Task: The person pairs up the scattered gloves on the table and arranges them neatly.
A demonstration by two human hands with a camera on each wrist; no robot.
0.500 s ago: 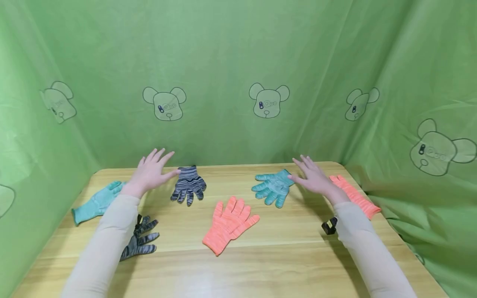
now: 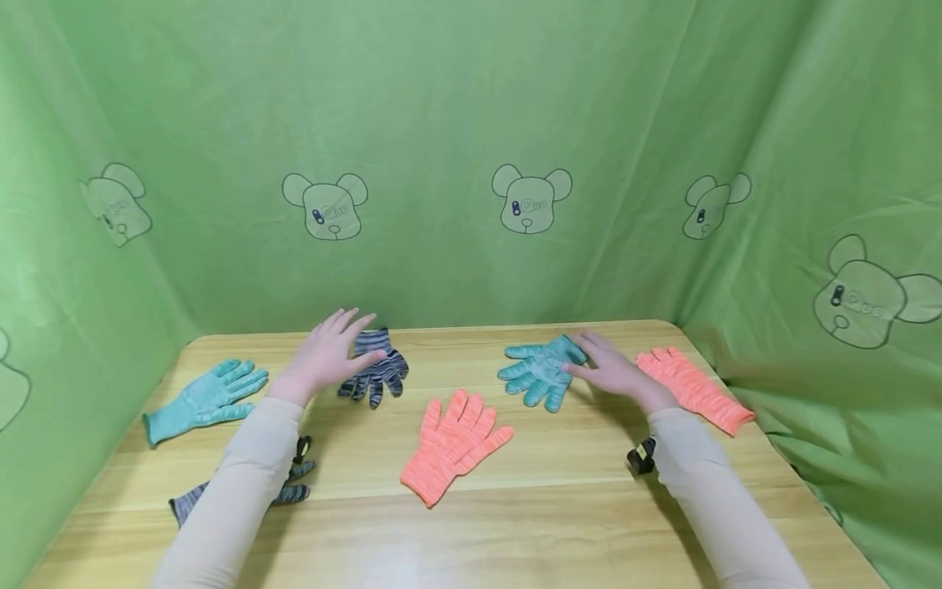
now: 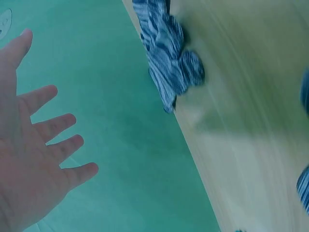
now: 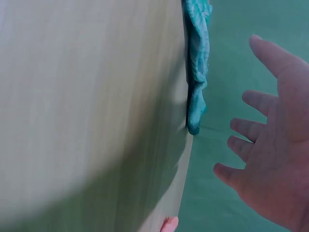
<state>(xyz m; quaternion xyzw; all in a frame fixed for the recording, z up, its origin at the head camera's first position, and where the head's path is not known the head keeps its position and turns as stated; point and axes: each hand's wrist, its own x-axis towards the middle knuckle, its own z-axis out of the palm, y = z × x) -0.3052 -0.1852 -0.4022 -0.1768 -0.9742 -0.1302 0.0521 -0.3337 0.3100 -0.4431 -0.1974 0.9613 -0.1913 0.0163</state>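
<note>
My left hand (image 2: 324,356), fingers spread, hovers by a dark grey striped knit glove (image 2: 377,380) at the back of the table and covers part of it in the head view. The left wrist view shows this hand (image 3: 36,145) apart from the striped glove (image 3: 166,53), with nothing in it. At the back right, my right hand (image 2: 609,366) is held just beside the cuff end of a teal glove (image 2: 540,375). Its fingers are extended and empty in the right wrist view, where the hand (image 4: 280,135) appears apart from the teal glove (image 4: 198,63).
A coral glove (image 2: 452,450) lies mid-table, another coral glove (image 2: 695,391) by the right edge. On the left are a teal glove (image 2: 202,402) and a second striped glove (image 2: 187,501), partly hidden under my left sleeve. Green curtain (image 2: 441,270) encloses the wooden table (image 2: 471,540).
My left hand has moved right and lower, over toward the back striped glove, uncovering the left teal glove's fingers. My right hand has come down slightly toward its teal glove. The gloves lie unmoved.
</note>
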